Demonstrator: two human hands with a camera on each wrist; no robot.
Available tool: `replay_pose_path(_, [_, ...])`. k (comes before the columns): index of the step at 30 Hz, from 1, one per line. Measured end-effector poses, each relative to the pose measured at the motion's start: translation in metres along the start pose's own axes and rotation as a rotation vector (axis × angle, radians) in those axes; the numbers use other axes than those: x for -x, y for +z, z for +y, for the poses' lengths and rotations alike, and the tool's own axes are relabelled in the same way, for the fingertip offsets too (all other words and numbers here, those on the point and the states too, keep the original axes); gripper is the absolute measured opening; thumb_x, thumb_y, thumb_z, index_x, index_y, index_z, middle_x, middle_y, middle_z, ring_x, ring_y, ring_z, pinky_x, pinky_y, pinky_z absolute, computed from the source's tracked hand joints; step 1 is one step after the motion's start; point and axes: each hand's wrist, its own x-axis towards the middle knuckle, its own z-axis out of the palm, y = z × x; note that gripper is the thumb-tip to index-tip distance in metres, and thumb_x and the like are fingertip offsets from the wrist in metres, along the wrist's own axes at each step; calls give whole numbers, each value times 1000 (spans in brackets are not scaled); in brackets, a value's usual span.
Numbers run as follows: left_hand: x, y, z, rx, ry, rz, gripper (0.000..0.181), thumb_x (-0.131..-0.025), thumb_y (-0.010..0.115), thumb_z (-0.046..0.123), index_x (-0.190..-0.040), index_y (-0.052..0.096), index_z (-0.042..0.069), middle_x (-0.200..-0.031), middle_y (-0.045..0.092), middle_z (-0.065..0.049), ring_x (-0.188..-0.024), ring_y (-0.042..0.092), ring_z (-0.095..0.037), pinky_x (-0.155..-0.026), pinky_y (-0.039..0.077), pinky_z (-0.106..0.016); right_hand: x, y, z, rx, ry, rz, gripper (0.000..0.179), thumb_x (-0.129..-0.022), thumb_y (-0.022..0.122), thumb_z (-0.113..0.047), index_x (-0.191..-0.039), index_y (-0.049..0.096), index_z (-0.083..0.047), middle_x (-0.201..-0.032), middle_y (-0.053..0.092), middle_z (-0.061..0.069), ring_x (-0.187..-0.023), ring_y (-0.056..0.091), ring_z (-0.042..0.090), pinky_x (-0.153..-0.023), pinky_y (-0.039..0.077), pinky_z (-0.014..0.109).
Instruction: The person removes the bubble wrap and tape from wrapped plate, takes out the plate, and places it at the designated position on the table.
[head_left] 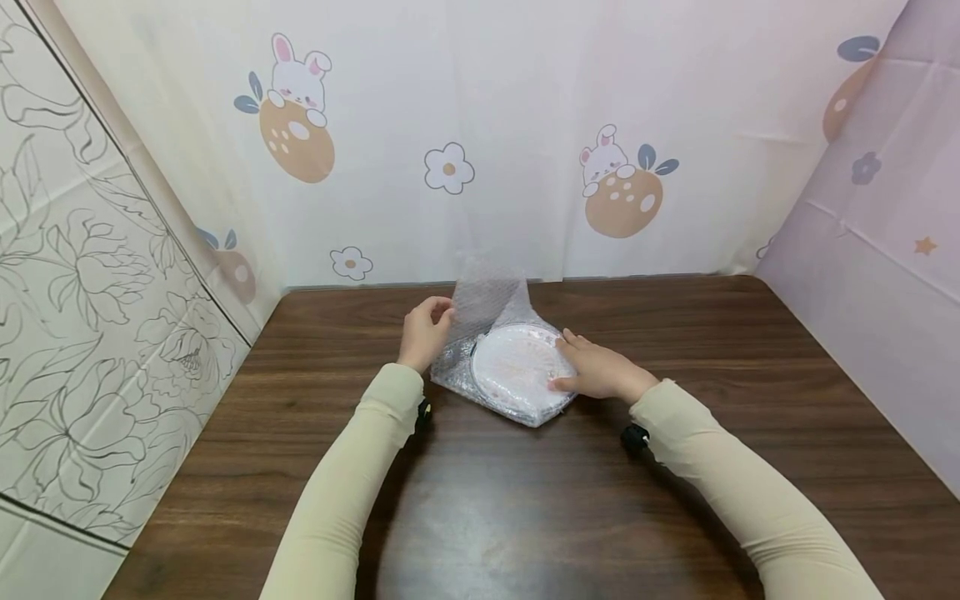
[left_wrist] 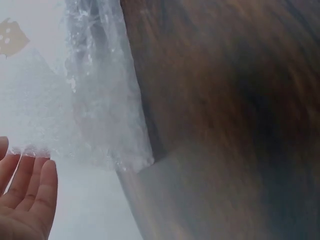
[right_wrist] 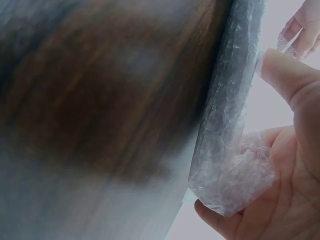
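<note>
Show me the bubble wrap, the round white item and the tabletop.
Bubble wrap (head_left: 487,304): head view, its raised flap.
Round white item (head_left: 519,365): head view, middle of its face.
Tabletop (head_left: 517,508): head view, bare near part.

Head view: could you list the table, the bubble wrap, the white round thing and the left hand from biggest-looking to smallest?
1. Table
2. Bubble wrap, by its whole outline
3. White round thing
4. Left hand
</note>
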Motion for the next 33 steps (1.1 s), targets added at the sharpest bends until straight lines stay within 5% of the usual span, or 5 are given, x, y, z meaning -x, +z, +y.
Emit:
replay_pose_path(8, [-3, 3, 9, -98, 207, 145, 29, -98, 60, 14, -124, 59, 2, -118, 57, -15, -106, 58, -28, -93, 51, -38, 0, -3, 1, -15, 18, -26, 86, -95, 59, -46, -152, 23, 7, -160, 11, 30, -147, 17, 47, -119, 20, 58])
replay_pose_path(14, [-1, 10, 13, -206, 306, 67, 34, -98, 61, 18, -128, 58, 2, -126, 54, -17, -115, 55, -32, -98, 49, -44, -1, -3, 2, -25, 19, -33, 86, -95, 59, -46, -153, 22, 6, -161, 10, 29, -148, 16, 47, -119, 20, 58])
replay_pose_path(24, [2, 19, 10, -335, 215, -170, 56, -99, 57, 37, -143, 44, 5, -151, 36, -14, -143, 33, -33, -116, 35, -45, -1, -2, 1, -33, 2, -29, 87, -95, 60, -46, -152, 23, 9, -160, 11, 30, -147, 16, 47, -119, 21, 58])
replay_pose_path(33, [-2, 24, 1, -393, 46, -378, 89, -95, 57, 53, -158, 15, 6, -166, 4, -13, -154, -3, -32, -124, 10, -47, -2, -2, 0, -29, -4, -24, 87, -95, 60, -46, -151, 23, 9, -160, 11, 31, -147, 17, 46, -119, 22, 58])
